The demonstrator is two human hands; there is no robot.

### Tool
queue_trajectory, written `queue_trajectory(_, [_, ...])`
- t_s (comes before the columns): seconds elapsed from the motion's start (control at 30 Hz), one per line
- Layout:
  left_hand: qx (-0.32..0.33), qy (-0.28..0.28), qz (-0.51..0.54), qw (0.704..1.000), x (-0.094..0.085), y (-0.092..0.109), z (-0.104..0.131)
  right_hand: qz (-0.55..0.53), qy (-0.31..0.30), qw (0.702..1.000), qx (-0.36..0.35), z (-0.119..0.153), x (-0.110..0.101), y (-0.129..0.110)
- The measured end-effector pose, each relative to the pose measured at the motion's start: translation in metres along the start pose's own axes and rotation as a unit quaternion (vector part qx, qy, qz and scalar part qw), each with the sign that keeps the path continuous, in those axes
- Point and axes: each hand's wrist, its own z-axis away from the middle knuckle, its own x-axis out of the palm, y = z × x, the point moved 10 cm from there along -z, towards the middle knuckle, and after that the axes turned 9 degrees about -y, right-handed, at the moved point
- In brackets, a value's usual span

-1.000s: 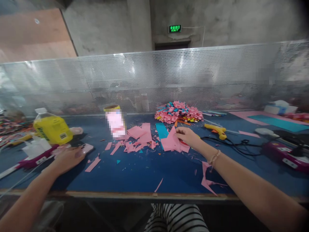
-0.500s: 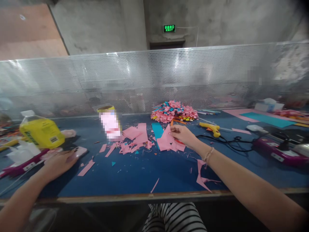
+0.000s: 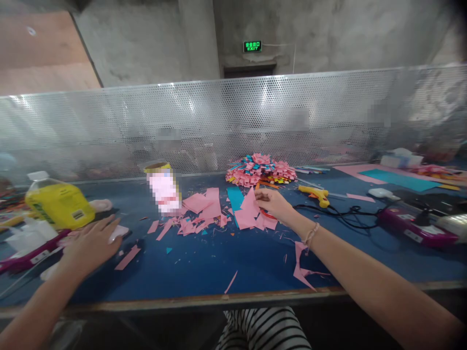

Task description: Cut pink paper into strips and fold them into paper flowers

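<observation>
My left hand (image 3: 89,245) lies flat at the left of the blue table, fingers stretched out and spread. Beneath its fingertips shows the pale corner of a smartphone-like object (image 3: 118,234); the hand covers most of it. With fingers pinched, my right hand (image 3: 273,201) has hold of a piece of pink paper (image 3: 249,201) near the middle. Under that hand a red curved handle (image 3: 267,214) peeks out, mostly hidden. Pink paper pieces (image 3: 209,203) and a blue paper strip (image 3: 235,198) lie around it.
A mound of pink and blue paper bits (image 3: 260,169) sits behind. To the right are a yellow glue gun (image 3: 315,194) and a purple power strip (image 3: 416,228). At left stand a yellow bottle (image 3: 58,201) and a tube (image 3: 160,189). A perforated metal screen (image 3: 204,116) closes the back.
My left hand has loosened from the pale phone-like object and now lies spread over it. My right hand stays on the pink paper. The whole view has shifted slightly.
</observation>
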Motion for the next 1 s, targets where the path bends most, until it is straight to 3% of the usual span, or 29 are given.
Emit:
queue_trajectory(0.07, [0.058, 0.038, -0.007, 0.998, -0.02, 0.055, -0.004, -0.006, -0.002, 1.0, -0.005, -0.001, 0.0, 0.0])
queue_trajectory(0.17, [0.163, 0.047, 0.081, 0.982, -0.038, 0.154, -0.014, -0.01, 0.006, 1.0, 0.003, -0.002, -0.003, 0.002])
queue_trajectory(0.27, [0.213, -0.03, 0.205, 0.955, -0.022, 0.24, -0.034, -0.009, 0.025, 0.999, 0.02, 0.0, -0.007, 0.004])
queue_trajectory(0.37, [0.201, -0.117, 0.329, 0.915, 0.013, 0.291, -0.057, -0.006, 0.023, 1.0, 0.019, 0.001, -0.007, 0.003])
queue_trajectory(0.43, [0.183, -0.152, 0.399, 0.886, 0.035, 0.304, -0.067, -0.003, 0.015, 1.0, 0.009, 0.001, -0.005, 0.0])
queue_trajectory(0.5, [0.151, -0.166, 0.455, 0.862, 0.05, 0.302, -0.072, -0.001, 0.008, 1.0, 0.0, 0.001, -0.003, -0.002])
queue_trajectory(0.73, [0.076, -0.218, 0.591, 0.773, 0.072, 0.287, -0.058, 0.046, -0.006, 0.999, 0.007, 0.004, 0.007, -0.005])
queue_trajectory(1.0, [0.105, -0.251, 0.602, 0.751, 0.077, 0.302, -0.05, 0.085, 0.023, 0.996, 0.006, 0.006, 0.0, -0.012])
